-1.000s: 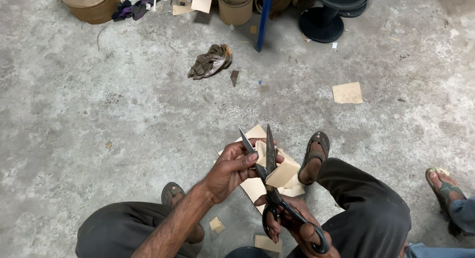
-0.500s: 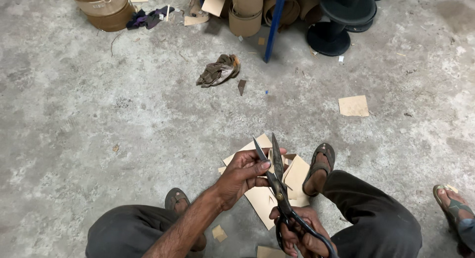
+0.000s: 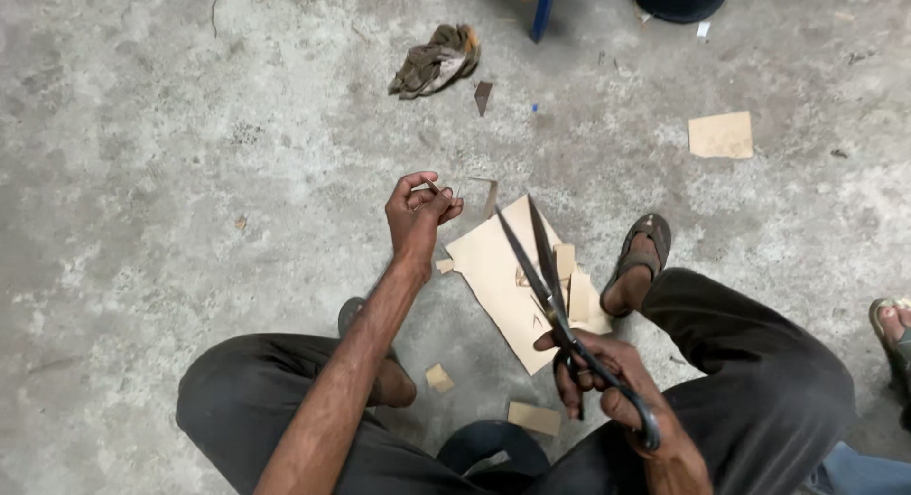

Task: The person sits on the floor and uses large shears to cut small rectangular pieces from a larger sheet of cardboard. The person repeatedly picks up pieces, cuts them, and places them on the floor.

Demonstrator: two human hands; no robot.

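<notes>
A pair of large dark metal scissors (image 3: 546, 277) is gripped by the right hand (image 3: 607, 372), whose fingers are threaded through the handle loops and curled round them; the two long blades are parted in a narrow V and point away from the body. Directly beneath the blades a flat sheet of tan cardboard (image 3: 493, 267) lies on the grey concrete floor (image 3: 190, 172), with several smaller tan offcuts (image 3: 577, 291) beside it, to the right of the scissors. To the left of the scissors the left hand (image 3: 418, 215) is raised above the floor, its fingers bent inward and its fingertips pinched on a thin sliver (image 3: 434, 186), too small for its material to be told. Just right of the scissors a foot in a brown sandal (image 3: 641, 258) is planted. Well beyond the blade tips a crumpled brown rag (image 3: 435, 60) is seen, and far to the right of the scissors a lone square of tan cardboard (image 3: 721, 134).
</notes>
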